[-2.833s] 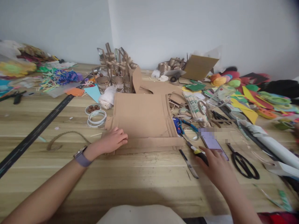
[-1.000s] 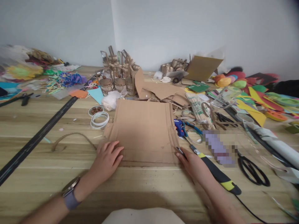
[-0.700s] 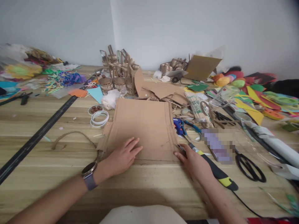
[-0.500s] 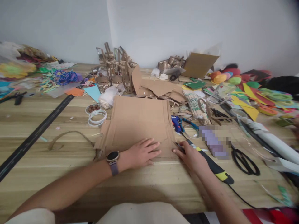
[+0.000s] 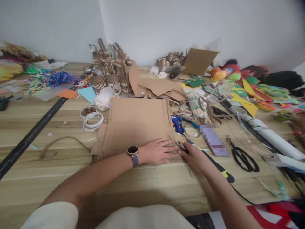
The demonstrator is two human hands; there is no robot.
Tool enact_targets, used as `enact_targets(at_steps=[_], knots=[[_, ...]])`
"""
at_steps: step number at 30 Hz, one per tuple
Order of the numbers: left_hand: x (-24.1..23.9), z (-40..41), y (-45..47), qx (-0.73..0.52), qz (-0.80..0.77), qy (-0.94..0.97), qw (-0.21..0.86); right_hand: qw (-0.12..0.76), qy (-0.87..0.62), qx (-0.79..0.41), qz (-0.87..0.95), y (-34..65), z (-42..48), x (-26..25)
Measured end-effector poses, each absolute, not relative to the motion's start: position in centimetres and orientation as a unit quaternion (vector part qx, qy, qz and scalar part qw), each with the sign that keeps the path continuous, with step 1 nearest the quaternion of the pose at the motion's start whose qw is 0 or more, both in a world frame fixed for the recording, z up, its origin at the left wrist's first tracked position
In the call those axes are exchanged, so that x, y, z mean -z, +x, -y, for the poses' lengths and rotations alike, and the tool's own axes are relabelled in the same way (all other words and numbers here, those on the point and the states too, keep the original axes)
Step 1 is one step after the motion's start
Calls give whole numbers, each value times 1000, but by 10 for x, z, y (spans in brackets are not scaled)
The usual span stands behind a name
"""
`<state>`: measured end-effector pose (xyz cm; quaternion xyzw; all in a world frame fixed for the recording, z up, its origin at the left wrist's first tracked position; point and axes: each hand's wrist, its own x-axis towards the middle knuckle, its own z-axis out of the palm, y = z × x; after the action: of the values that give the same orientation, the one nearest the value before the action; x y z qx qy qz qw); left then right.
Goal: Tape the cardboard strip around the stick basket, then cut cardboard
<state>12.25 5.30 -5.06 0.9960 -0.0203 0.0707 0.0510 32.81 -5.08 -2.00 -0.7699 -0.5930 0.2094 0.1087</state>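
Note:
A flat piece of brown cardboard (image 5: pixel 137 119) with folded edges lies on the wooden table in front of me. My left hand (image 5: pixel 158 152) rests palm down near its front right corner, fingers spread towards the right. Just beyond those fingertips, my right hand (image 5: pixel 194 156) is closed on a slim dark pen (image 5: pixel 183 147), its tip pointing to the upper left by the cardboard's right edge. Part of the pen is hidden by the fingers. Beneath my right forearm runs a black and yellow cutter-like tool (image 5: pixel 215 163) with a cord.
White tape rolls (image 5: pixel 93 121) sit left of the cardboard. A blue glue gun (image 5: pixel 176 123), a purple phone-shaped object (image 5: pixel 214 140) and black scissors (image 5: pixel 245 159) lie to the right. Small woven baskets (image 5: pixel 97 83) and cardboard scraps (image 5: pixel 157 87) stand behind; coloured felt pieces (image 5: pixel 262 92) lie far right.
My left hand has slid right along the cardboard, closer to my right hand. The right hand still holds the pen near the right edge. The whole view has shifted slightly.

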Motion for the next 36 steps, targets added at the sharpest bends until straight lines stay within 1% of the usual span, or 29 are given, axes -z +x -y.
enact_targets(at_steps=[6,11,16,21,24,29,36], knots=[[47,-51,122,-60,16,997,44,114,-777,-193,588,328,48,16],[45,-51,121,-64,9,997,51,119,-790,-141,585,322,26,14],[46,-50,120,-73,7,996,47,85,-804,-83,583,318,3,12],[47,-51,120,-75,9,996,42,56,-838,-21,543,332,15,0],[47,-51,119,-77,6,996,49,40,-823,-49,564,335,33,-5],[46,-50,121,-68,10,997,47,33,-783,-216,582,328,53,0],[48,-51,122,-73,11,995,61,36,-780,-219,585,327,45,7]])
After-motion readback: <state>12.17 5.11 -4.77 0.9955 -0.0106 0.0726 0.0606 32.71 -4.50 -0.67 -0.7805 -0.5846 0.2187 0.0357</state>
